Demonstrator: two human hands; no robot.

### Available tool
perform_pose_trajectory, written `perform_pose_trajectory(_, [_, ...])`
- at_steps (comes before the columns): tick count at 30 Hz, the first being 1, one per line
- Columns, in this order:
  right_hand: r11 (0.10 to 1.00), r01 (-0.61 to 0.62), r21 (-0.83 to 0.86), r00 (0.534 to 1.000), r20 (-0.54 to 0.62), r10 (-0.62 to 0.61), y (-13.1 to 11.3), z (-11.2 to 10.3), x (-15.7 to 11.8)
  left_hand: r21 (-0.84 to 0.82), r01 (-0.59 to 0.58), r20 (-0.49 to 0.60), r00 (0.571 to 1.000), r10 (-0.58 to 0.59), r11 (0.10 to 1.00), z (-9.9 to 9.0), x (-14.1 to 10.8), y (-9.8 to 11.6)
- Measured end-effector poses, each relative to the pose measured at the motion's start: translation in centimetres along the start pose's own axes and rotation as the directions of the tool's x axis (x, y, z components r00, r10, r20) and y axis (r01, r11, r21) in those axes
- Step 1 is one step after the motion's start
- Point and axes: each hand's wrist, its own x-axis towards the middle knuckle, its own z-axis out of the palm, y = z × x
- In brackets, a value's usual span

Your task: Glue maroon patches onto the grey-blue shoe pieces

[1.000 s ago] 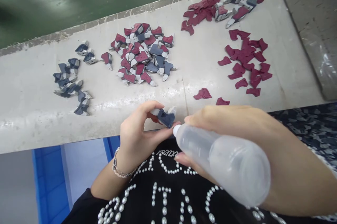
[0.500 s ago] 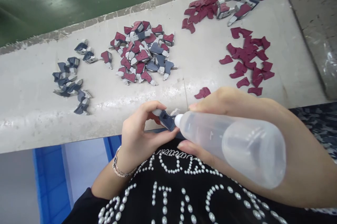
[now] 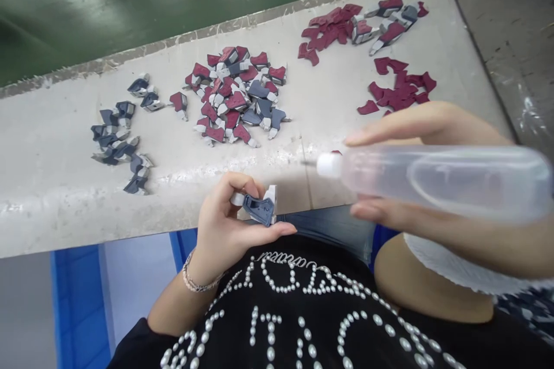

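The person's left hand [image 3: 225, 230] is closed in a pinch, with thumb and fingers gripping a small slate-blue moulded part [image 3: 258, 209] that has pale grey tabs at both ends. The part is held just over the near edge of the worktop [image 3: 64, 196]. The right hand [image 3: 437, 123] is closed around a translucent plastic squeeze bottle [image 3: 433, 175], which lies roughly level with its white nozzle [image 3: 329, 164] pointing left. The nozzle is near the part but not touching it. The worktop is pale grey, scuffed and marked with shallow scratches. It carries a mixed heap of assembled maroon-and-slate pieces [image 3: 236, 97] at centre, a looser group of slate-blue pieces [image 3: 115, 138] to the left, and flat, curved maroon pieces [image 3: 400, 89] at right. Further maroon pieces and several assembled units [image 3: 359, 25] lie at the far right corner. Fingers of the right hand block part of the nearest maroon group. A glossy green surface [image 3: 86, 11] lies beyond the worktop, and a blue crate [image 3: 80, 305] sits below it. A beaded bracelet [image 3: 199, 276] circles the left wrist, above a black top studded with pearl beads [image 3: 303, 311].
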Motion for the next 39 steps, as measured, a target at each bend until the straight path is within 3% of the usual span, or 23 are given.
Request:
perform_pose_trajectory(6, [0.95,-0.152,0.272,0.973,0.212,0.095,3.5,0.6,2.1,-0.028,0.027,0.011,1.0,-0.027,0.999,-0.3,0.1,-0.3])
perform_pose_trajectory(9, [0.952,-0.184,0.245,0.978,0.145,0.151,5.3,2.0,3.5,-0.052,0.049,0.046,0.998,-0.047,0.997,-0.1,0.2,-0.6])
perform_pose_trajectory(11, [0.973,-0.139,0.187,0.989,0.07,0.128,6.6,2.8,4.5,-0.054,0.056,0.058,0.997,-0.052,0.997,0.1,0.2,-0.9])
perform_pose_trajectory(14, [0.975,-0.137,0.173,0.989,0.084,0.124,8.2,3.1,5.1,-0.027,0.031,0.052,0.998,-0.029,0.999,0.4,0.3,-1.5])
perform_pose_trajectory(16, [0.974,-0.201,0.105,0.978,0.071,0.195,8.7,2.7,4.6,0.001,0.01,0.046,0.999,-0.01,1.0,0.5,0.4,-1.9])
perform_pose_trajectory(19, [0.935,-0.273,-0.224,0.962,-0.064,0.266,8.5,1.8,2.6,0.048,0.003,0.038,0.999,-0.005,0.999,0.6,0.5,-2.5])
perform_pose_trajectory(21, [0.878,-0.269,-0.395,0.962,-0.076,0.261,8.3,1.5,1.2,0.066,0.005,0.042,0.999,-0.008,0.998,0.6,0.6,-2.8])
perform_pose_trajectory(26, [0.863,-0.228,-0.451,0.964,0.024,0.267,8.5,2.0,0.8,0.071,0.008,0.058,0.998,-0.012,0.997,0.7,0.7,-3.0])
perform_pose_trajectory(30, [0.89,-0.219,-0.4,0.963,0.061,0.264,8.3,2.1,1.7,0.096,-0.016,0.057,0.998,0.01,0.995,1.1,0.8,-2.9])
perform_pose_trajectory(34, [0.936,-0.223,-0.273,0.965,0.074,0.252,6.0,1.8,1.5,0.0,-0.019,0.029,0.999,0.019,1.0,1.5,0.9,-3.2])
perform_pose_trajectory(39, [0.967,-0.232,0.105,0.928,0.321,0.188,3.0,2.7,0.9,-0.088,-0.053,-0.01,0.999,0.052,0.995,1.9,1.0,-3.2])
